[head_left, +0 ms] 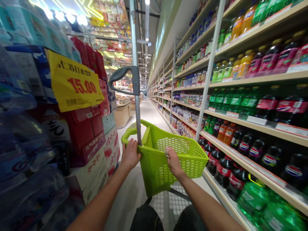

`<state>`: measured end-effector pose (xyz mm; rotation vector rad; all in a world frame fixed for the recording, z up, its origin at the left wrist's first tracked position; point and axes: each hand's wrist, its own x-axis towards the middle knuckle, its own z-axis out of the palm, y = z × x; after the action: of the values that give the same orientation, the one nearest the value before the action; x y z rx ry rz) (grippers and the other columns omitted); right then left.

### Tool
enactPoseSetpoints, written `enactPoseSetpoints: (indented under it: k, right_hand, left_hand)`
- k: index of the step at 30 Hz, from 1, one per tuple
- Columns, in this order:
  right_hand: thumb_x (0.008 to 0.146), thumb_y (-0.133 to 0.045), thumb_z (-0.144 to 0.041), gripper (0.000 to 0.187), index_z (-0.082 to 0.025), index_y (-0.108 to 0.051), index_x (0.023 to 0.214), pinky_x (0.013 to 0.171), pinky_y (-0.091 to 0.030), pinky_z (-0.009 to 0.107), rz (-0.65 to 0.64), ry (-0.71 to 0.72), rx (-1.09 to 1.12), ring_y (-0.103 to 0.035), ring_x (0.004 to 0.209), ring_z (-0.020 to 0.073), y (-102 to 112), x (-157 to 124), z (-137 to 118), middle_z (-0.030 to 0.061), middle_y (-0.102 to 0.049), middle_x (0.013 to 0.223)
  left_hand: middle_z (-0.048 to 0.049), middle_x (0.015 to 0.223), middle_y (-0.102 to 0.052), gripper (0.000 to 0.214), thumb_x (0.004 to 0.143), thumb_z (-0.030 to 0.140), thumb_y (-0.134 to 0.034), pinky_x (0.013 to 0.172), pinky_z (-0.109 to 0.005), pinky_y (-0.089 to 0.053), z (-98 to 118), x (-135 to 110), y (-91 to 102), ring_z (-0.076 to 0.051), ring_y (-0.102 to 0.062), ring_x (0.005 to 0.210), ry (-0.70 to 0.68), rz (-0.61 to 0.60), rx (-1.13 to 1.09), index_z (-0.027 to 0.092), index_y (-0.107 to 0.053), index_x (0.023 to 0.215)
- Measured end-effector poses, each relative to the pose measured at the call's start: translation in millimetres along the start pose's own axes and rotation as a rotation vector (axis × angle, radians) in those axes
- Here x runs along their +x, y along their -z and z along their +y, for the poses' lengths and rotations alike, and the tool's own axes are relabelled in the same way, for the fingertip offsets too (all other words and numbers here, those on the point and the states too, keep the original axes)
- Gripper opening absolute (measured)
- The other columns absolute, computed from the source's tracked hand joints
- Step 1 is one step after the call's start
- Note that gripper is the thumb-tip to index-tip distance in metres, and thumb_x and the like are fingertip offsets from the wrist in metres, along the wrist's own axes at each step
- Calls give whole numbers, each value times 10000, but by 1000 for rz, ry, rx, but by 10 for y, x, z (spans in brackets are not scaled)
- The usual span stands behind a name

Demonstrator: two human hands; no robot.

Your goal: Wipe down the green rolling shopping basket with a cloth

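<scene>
A lime-green plastic shopping basket (183, 166) stands in the aisle in front of me, with nothing visible inside it. A grey pole (137, 109) rises from its near rim and ends in a grey handle (121, 75). My left hand (130, 155) is closed around the near left rim at the foot of the pole. My right hand (172, 160) is closed on the near right rim, fingers curled over the edge into the basket.
Shelves of bottled soft drinks (252, 102) line the right side of the aisle. On the left stand stacked red cartons (93, 134) and wrapped water packs (21, 144) with a yellow 15.00 price sign (74, 81). The tiled floor (149, 112) runs far ahead.
</scene>
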<state>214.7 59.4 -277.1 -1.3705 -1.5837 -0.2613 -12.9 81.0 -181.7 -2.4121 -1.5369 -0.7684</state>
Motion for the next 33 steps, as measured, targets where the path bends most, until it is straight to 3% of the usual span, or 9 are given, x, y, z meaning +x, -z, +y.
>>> enactPoseSetpoints:
  k: [5,10,12,14,18,20,22,27,33]
  right_hand:
    - [800,-437,-67,425,-233,-559,1172,1040,-335,418,-58,271,136,-381,1253,189,-331,182,-657,67,-515,1271]
    - [785,-431,-46,418,-225,-598,1124,964,-416,457,-71,155,35,-493,1157,224,-65,31,-348,95,-571,1197]
    - [785,-402,-36,418,-191,-601,1119,948,-441,434,-52,131,42,-517,1130,218,46,155,-398,112,-577,1182]
    - [803,-389,-43,417,-180,-581,1147,973,-428,386,-18,235,93,-488,1163,193,129,523,-721,106,-549,1223]
    - [864,-406,-101,365,-221,-551,1177,1097,-238,392,138,550,128,-219,1333,158,291,1590,-1589,36,-425,1357]
    - [868,-421,-103,324,-208,-575,1133,1100,-203,438,118,634,91,-176,1345,173,335,1878,-1735,41,-441,1345]
    - [866,-433,-98,285,-193,-600,1076,1092,-216,451,23,724,43,-196,1339,181,311,1828,-1619,49,-474,1318]
    - [848,-501,-131,190,-186,-630,978,1071,-303,375,-269,1030,-145,-307,1295,168,134,1097,-1084,42,-582,1192]
    - [907,-395,-166,261,-119,-592,1072,1080,-295,401,12,901,-140,-196,1337,194,83,1358,-1299,98,-525,1256]
  left_hand:
    - [-131,1328,-444,496,716,140,-463,1081,-548,-161,-27,-44,19,-275,-273,1311,-29,-12,24,140,-431,1212]
    - [-112,1358,-419,549,696,95,-415,1089,-538,-165,-38,-110,34,-251,-249,1326,-29,-20,42,145,-413,1242]
    - [-109,1367,-410,575,686,91,-414,1090,-538,-164,-45,-122,40,-252,-239,1331,-34,-25,52,144,-408,1258]
    - [-105,1386,-386,602,680,85,-407,1093,-534,-164,-69,-124,45,-250,-227,1337,-53,-42,70,140,-396,1279]
    - [-82,1438,-297,678,660,31,-355,1102,-498,-169,-151,-122,40,-216,-188,1352,-100,-78,123,129,-339,1331]
    - [-71,1450,-268,696,655,19,-343,1106,-481,-162,-185,-123,33,-205,-165,1358,-113,-82,140,134,-327,1341]
    - [-72,1456,-252,701,652,24,-346,1108,-481,-152,-204,-122,25,-207,-152,1361,-121,-88,145,132,-321,1345]
    - [-115,1452,-246,708,646,40,-370,1102,-499,-137,-206,-99,22,-223,-121,1365,-130,-148,152,94,-299,1349]
    - [-97,1464,-224,718,655,59,-392,1111,-494,-118,-217,-76,8,-227,-105,1368,-144,-138,173,99,-272,1363]
